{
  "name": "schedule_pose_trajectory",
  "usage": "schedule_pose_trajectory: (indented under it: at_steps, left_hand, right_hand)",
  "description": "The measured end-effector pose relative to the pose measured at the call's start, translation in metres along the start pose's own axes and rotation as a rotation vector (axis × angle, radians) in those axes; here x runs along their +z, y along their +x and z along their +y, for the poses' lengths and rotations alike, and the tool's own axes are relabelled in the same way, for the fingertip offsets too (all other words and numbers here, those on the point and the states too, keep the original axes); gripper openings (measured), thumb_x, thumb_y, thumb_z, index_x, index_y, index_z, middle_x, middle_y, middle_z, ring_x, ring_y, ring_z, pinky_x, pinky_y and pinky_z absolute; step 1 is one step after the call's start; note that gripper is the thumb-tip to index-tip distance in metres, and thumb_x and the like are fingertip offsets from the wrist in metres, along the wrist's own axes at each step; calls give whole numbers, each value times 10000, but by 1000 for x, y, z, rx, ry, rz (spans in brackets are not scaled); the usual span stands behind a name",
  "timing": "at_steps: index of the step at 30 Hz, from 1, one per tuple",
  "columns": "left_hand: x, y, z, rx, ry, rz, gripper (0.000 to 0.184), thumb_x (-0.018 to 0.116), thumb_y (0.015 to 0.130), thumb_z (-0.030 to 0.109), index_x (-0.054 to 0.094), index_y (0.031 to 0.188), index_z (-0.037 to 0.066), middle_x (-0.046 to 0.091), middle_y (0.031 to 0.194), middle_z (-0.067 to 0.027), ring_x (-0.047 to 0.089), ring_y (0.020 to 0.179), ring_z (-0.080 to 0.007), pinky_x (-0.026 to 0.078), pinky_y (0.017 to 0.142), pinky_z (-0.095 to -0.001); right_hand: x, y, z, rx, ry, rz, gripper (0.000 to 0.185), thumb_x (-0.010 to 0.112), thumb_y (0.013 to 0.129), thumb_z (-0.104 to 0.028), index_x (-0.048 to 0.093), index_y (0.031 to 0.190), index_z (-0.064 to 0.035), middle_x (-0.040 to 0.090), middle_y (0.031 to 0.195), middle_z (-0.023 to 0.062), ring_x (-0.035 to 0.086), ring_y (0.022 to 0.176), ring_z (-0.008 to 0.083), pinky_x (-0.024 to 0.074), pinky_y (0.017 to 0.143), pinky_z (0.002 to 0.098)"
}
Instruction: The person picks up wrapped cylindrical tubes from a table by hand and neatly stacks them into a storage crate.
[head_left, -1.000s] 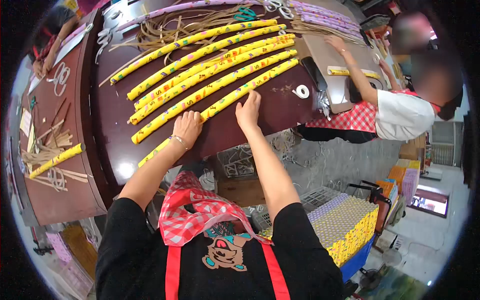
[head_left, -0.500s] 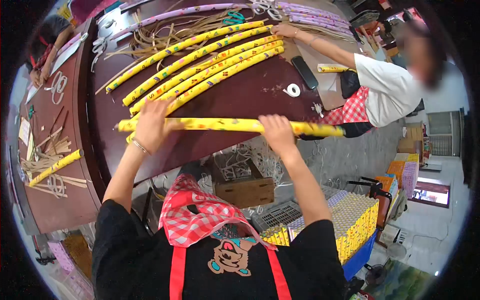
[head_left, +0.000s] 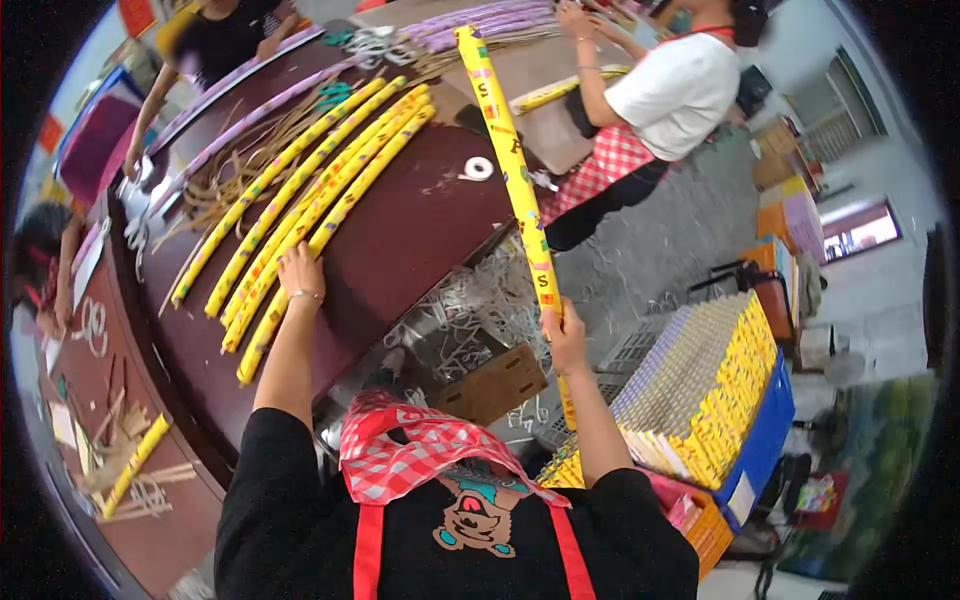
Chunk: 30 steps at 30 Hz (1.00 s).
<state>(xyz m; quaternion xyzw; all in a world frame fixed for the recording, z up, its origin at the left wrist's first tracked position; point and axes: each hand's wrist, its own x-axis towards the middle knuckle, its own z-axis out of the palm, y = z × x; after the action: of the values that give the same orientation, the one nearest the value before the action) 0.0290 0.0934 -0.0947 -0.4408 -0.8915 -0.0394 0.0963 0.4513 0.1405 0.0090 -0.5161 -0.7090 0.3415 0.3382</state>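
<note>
The right hand (head_left: 565, 337) was closed around a long yellow tube (head_left: 511, 150), gripping it toward its near end, with a short piece sticking out below the fist. The tube was slanted, its far end pointing up and away from the wearer. Capital letters could be read along it: an S near the far end, a P further down and another S just above the hand. Small coloured pictures lay between them, and the rest of the print was too small to make out

The left hand (head_left: 301, 272) was open, palm down, its fingers spread over the lowest of the yellow tubes (head_left: 350, 188) on the dark red table (head_left: 400, 215). Five of those lay there side by side, slightly fanned; their print was too small to read. One more yellow tube (head_left: 137, 465) lay on the side table (head_left: 75, 375), and another (head_left: 570, 88) on the board (head_left: 545, 135) beside a co-worker in a white shirt (head_left: 690, 90). That made eight loose yellow ones

One white roll of tape (head_left: 478, 168) lay near the table's edge. Beyond the five tubes were brown strips (head_left: 225, 183), green-handled scissors (head_left: 333, 95) and a bunch of purple tubes (head_left: 485, 25), too crowded to count. One blue crate (head_left: 768, 430) held a large stack of tubes (head_left: 690, 385). Two other people were seen at the upper left
</note>
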Motion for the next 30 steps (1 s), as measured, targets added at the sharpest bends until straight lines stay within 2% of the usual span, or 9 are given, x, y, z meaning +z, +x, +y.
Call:
schedule_pose_trajectory:
  at_steps: [2,7,10,12,13,17,21,26,30]
  left_hand:
    - [16,5,-4,22,-19,-100,338,576,787,308,456,1005,79,502,982,-102,520,954,-242,430,780,-373]
    - [-34,-26,12,-8,-346,-213,270,493,847,287,423,953,49,500,969,-169,551,861,-337,457,692,-443]
    - [-51,-51,24,4,-520,-219,291,498,839,321,409,931,60,586,771,-208,567,731,-405,443,631,-485]
    - [-53,-59,34,62,-665,-270,320,520,826,320,393,943,51,580,762,-244,558,737,-423,431,613,-505]
    - [-47,-60,40,147,-739,-218,355,533,821,320,384,979,39,587,716,-204,588,659,-360,456,563,-447]
    - [-112,-59,71,42,-1681,-838,217,479,878,247,401,993,80,497,662,-36,462,491,-105,392,417,-241]
    - [-146,-59,91,88,-1922,-1166,193,419,906,292,406,987,117,488,679,-33,453,478,-113,381,401,-230]
    - [-152,-58,111,182,-1982,-1272,276,388,904,354,426,1006,101,475,657,-36,446,467,-126,379,400,-236]
    - [-153,-57,129,222,-2125,-1541,373,366,895,404,447,1032,67,454,639,-35,427,443,-133,361,386,-246]
  right_hand:
    - [-6,-7,2,163,333,-53,219,465,884,-251,495,908,-36,511,663,6,467,545,54,381,503,209]
    - [-19,-15,1,161,378,-12,279,474,876,-261,504,998,-12,533,650,20,484,531,75,385,492,222]
    - [-9,-22,8,191,290,71,260,472,875,-272,507,970,-32,535,638,16,488,524,75,396,491,226]
    - [0,-22,7,198,299,73,256,470,876,-271,504,970,-36,533,638,17,489,523,77,400,493,228]
    - [2,-22,7,207,293,90,251,468,877,-270,502,970,-39,531,639,18,491,523,79,403,495,229]
    - [10,-18,4,223,342,138,209,452,889,-264,488,860,-60,510,636,11,479,522,76,389,484,226]
    - [7,-16,-6,214,292,211,224,440,896,-277,469,839,-62,506,644,9,473,521,77,391,488,222]
    - [7,-20,-9,205,401,298,238,428,903,-286,467,837,-60,510,656,11,482,534,79,396,501,223]
    - [1,-24,-20,171,448,386,234,421,907,-279,466,843,-59,510,676,16,486,554,77,405,519,222]
